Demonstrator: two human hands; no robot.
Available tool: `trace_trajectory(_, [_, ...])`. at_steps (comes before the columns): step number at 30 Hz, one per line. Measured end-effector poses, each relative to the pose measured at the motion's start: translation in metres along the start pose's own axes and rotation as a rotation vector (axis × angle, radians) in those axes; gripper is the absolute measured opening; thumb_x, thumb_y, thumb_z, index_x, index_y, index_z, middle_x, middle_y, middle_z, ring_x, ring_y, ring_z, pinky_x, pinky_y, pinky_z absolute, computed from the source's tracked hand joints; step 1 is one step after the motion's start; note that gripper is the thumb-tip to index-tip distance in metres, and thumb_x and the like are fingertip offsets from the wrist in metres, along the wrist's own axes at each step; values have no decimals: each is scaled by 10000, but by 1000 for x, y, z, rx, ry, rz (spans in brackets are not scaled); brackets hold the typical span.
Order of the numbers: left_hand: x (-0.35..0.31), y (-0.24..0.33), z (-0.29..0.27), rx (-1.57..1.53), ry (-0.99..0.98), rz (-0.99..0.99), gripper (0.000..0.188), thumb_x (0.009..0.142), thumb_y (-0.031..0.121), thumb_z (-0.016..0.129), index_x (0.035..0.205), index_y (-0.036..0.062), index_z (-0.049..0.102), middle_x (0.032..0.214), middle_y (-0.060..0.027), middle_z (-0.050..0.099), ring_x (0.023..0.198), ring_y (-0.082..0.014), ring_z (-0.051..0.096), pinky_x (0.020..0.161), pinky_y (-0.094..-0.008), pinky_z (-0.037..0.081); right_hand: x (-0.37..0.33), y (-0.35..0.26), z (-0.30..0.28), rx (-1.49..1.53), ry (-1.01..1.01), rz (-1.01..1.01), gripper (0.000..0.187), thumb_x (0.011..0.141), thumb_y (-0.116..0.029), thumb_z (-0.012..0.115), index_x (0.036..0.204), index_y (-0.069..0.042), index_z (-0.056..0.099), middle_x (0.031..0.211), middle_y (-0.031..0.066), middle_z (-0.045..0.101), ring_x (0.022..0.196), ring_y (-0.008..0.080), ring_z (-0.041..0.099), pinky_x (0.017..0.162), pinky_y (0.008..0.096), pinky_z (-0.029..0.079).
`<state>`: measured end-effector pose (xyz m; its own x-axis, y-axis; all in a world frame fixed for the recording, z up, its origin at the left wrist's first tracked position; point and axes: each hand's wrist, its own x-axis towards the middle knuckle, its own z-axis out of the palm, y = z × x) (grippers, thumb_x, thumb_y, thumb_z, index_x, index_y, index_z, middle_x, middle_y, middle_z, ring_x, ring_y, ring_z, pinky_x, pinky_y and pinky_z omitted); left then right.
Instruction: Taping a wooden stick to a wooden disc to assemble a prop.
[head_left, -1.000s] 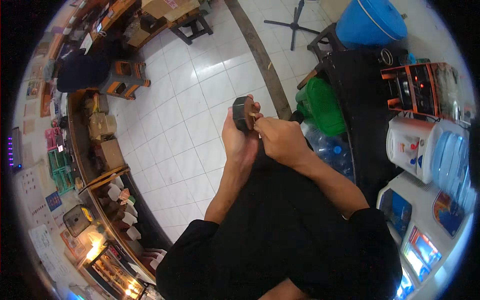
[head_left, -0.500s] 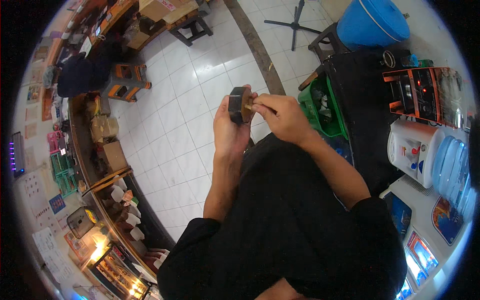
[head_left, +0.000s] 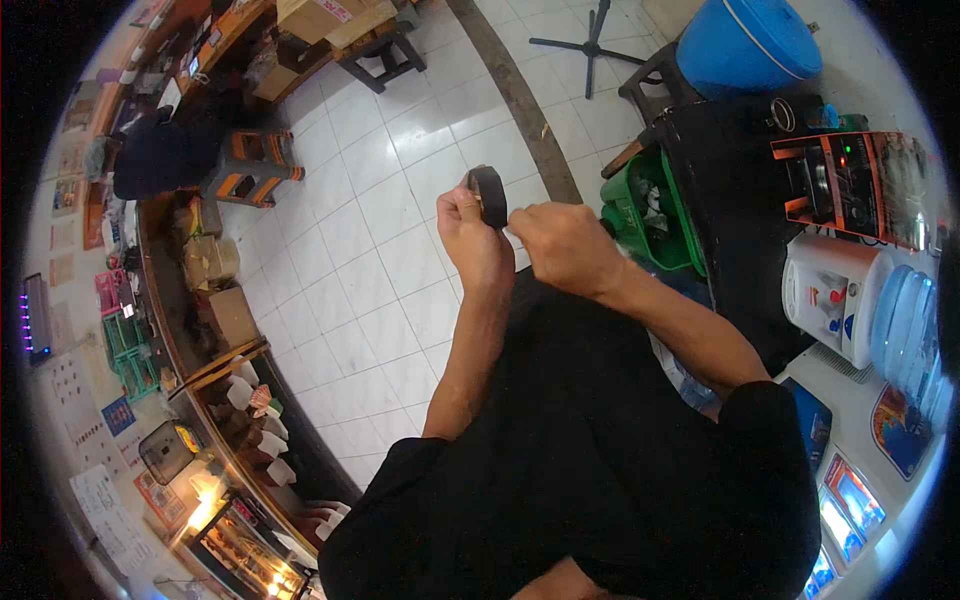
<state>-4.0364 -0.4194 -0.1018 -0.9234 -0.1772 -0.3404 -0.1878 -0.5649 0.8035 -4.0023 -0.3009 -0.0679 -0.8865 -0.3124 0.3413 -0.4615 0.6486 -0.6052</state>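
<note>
My left hand (head_left: 470,238) is closed around a roll of black tape (head_left: 493,200), held up in front of my body with its dark outer band facing right. The thumb lies at its left side, and part of the roll is hidden by my fingers. Just right of the roll's lower edge, my right hand (head_left: 568,246) is closed with its fingertips pinched together. Whatever lies between those fingertips is too small or hidden to make out. Both hands are over the tiled floor (head_left: 370,270).
A green bin (head_left: 686,232) and a black-covered table (head_left: 735,200) stand to the right, with a blue tub (head_left: 748,45) beyond. On the left are a long counter (head_left: 215,400) and a grey-orange step stool (head_left: 250,165). A black stand base (head_left: 590,48) rests on the floor ahead.
My left hand has turned the roll, so its brownish side face no longer shows and its black band does. The right fingertips have moved off that face to the roll's right edge.
</note>
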Motion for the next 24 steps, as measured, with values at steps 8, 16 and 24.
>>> trace_trajectory(8, [16, -14, -9, 150, -29, 250, 159, 1039, 172, 416, 944, 45, 403, 1132, -153, 606, 923, -129, 546, 819, -272, 473, -3, -5, 7, -40, -123, 56, 67, 806, -86, 534, 831, -25, 548, 714, 131, 608, 683, 313, 630, 604, 418, 515])
trace_trajectory(16, [35, -11, -7, 315, -30, 446, 117, 1028, 121, 389, 947, 37, 387, 1165, -180, 594, 969, -165, 536, 864, -304, 461, -2, -16, 8, -31, -82, 113, 39, 769, -17, 535, 782, -31, 501, 636, 122, 543, 609, 310, 587, 557, 406, 483])
trace_trajectory(24, [86, -26, -5, 551, 122, 729, 145, 1003, 113, 426, 900, 14, 403, 1126, -183, 597, 985, -223, 557, 894, -347, 452, 2, -40, -8, 74, -160, 50, 45, 758, -46, 568, 776, -50, 527, 644, 116, 546, 622, 292, 595, 547, 396, 484])
